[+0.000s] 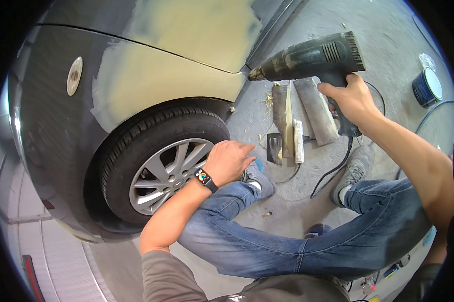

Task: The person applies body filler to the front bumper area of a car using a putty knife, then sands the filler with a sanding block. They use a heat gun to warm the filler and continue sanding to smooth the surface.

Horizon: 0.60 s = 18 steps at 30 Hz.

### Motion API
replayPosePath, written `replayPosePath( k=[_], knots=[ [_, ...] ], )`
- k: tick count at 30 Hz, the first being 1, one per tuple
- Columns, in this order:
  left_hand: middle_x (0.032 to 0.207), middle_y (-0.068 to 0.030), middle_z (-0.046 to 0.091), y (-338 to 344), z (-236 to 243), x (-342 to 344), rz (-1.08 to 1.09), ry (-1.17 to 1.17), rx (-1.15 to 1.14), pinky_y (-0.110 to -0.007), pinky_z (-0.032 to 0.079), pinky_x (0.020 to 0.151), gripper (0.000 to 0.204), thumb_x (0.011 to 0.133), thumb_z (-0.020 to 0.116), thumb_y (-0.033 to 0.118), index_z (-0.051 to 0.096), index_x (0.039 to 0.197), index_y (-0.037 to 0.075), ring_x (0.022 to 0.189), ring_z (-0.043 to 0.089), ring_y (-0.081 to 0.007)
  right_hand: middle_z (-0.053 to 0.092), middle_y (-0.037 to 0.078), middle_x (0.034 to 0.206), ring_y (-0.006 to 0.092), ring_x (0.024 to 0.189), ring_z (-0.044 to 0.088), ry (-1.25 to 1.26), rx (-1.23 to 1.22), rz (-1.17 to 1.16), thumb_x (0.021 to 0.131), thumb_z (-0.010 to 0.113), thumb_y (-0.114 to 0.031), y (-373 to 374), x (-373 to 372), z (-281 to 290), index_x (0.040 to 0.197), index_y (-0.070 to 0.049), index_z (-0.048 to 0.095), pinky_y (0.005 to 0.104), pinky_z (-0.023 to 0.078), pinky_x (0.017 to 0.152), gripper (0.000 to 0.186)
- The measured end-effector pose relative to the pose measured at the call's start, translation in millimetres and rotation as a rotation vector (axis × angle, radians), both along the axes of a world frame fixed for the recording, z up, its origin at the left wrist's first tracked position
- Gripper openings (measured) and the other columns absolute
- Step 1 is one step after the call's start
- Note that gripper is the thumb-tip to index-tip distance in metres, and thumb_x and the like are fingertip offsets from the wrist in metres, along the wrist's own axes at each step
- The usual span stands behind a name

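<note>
My right hand (356, 98) is wrapped round the handle of a dark, dusty heat gun (312, 58). Its nozzle points left at the filler-coated edge of the car's grey panel. Pale yellow body filler (166, 78) covers the panel above the wheel arch and runs up past the panel seam. My left hand (229, 160), a smartwatch (205, 179) on its wrist, is over my knee in front of the wheel (171, 171). Its visible fingers are stretched out, with nothing seen in them.
On the floor lie wide filler spreaders (315, 110), a smaller dark spreader (274, 148) and a white-bodied tool (298, 141) with a cord. The heat gun's black cable (333, 173) loops by my shoe. A dark blue can (427, 88) stands at the right, near a blue hose (431, 111).
</note>
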<state>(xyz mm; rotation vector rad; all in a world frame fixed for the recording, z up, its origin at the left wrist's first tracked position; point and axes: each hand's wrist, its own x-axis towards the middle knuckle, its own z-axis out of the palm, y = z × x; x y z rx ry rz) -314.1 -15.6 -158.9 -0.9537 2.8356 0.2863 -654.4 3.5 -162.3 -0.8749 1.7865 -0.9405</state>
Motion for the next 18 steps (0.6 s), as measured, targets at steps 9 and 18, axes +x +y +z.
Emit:
replayPosePath(
  k=[9, 18],
  knots=[
    [0.107, -0.0073, 0.076, 102, 187, -40, -0.356, 0.571, 0.143, -0.036, 0.064, 0.082, 0.022, 0.089, 0.069, 0.017, 0.079, 0.109, 0.016, 0.09, 0.075, -0.023, 0.069, 0.01, 0.088, 0.0125, 0.066, 0.066, -0.038, -0.098, -0.037, 0.087, 0.083, -0.031, 2, 15, 10, 0.104, 0.006, 0.067, 0.028, 0.054, 0.06, 0.044],
    [0.086, 0.0003, 0.075, 102, 151, -103, -0.343, 1.128, -0.156, -0.031, 0.066, 0.065, 0.007, 0.075, 0.076, 0.013, 0.076, 0.081, 0.01, 0.072, 0.069, -0.0148, 0.072, 0.01, 0.091, 0.0148, 0.07, 0.069, -0.054, -0.113, -0.031, 0.086, 0.084, -0.032, 7, 7, 7, 0.105, 0.005, 0.068, 0.0309, 0.057, 0.063, 0.045]
  ],
)
